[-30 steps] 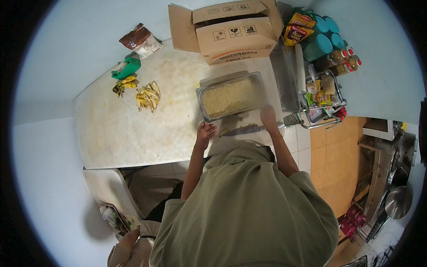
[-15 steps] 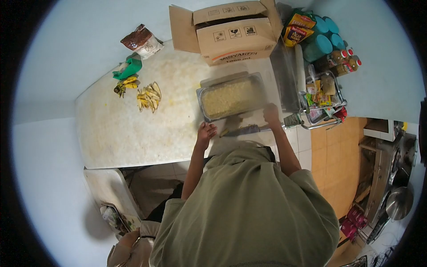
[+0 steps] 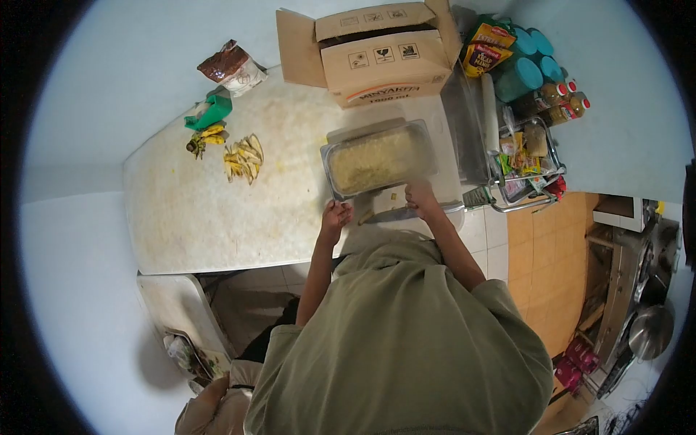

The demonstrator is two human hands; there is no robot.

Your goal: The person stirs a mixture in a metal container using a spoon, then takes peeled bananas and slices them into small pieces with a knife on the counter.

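A clear rectangular tub holding a pale yellow mash stands near the table's right side. My left hand is at the tub's near left corner, its fingers partly curled; whether they grip the rim cannot be made out. Near the tub's front right edge is my right hand, closed, and what it holds is too blurred to name. A knife lies in front of the tub, its blade pointing left, partly under my right hand. Small yellowish bits are between knife and tub.
A large open cardboard box stands behind the tub. Banana peels, yellow bananas, a green container and a brown-white bag are at the left. A wire basket with packets and several bottles stand right. Someone's arm shows lower left.
My right hand has moved left and a little nearer, from the tub's front right corner to above the knife. My left hand has stayed nearly in place.
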